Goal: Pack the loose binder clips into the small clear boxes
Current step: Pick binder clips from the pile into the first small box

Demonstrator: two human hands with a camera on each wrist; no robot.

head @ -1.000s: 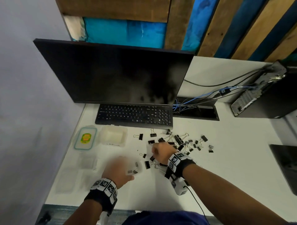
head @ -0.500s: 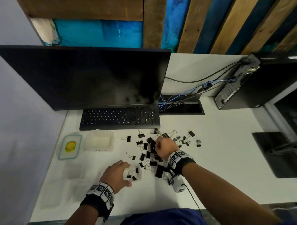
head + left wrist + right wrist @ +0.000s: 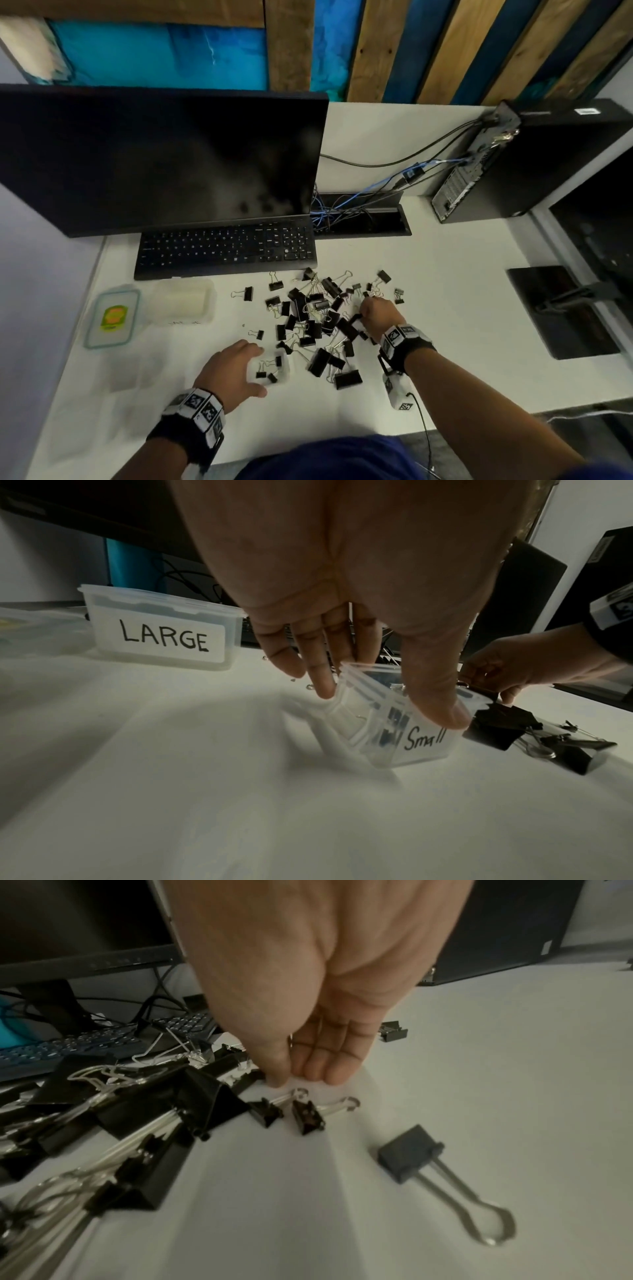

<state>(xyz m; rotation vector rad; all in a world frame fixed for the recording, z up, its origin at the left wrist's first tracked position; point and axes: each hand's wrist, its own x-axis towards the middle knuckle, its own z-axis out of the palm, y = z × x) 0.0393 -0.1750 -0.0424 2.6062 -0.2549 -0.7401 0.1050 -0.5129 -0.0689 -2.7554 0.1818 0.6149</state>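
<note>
On the white desk (image 3: 445, 325), down at 6 o'clock in the head view, our left hand (image 3: 227, 371) holds the small clear box (image 3: 404, 737) marked "Small", thumb on its near wall and fingers (image 3: 320, 680) against the far side. It sits tipped a bit, with a few little clips inside. Just at 3 o'clock of it starts the pile of black binder clips (image 3: 315, 322), all sizes mixed, spreading up toward the keyboard (image 3: 226, 251) at 12. Our right hand (image 3: 376, 313) is at the pile's 3 o'clock edge, fingers together and pointing down, tips right over two tiny clips (image 3: 287, 1112); can't tell if we're pinching anything. One bigger clip (image 3: 441, 1180) lies apart from the pile. The tub labelled "LARGE" (image 3: 161, 628) sits at 10 o'clock, next to a lid (image 3: 111, 318).
</note>
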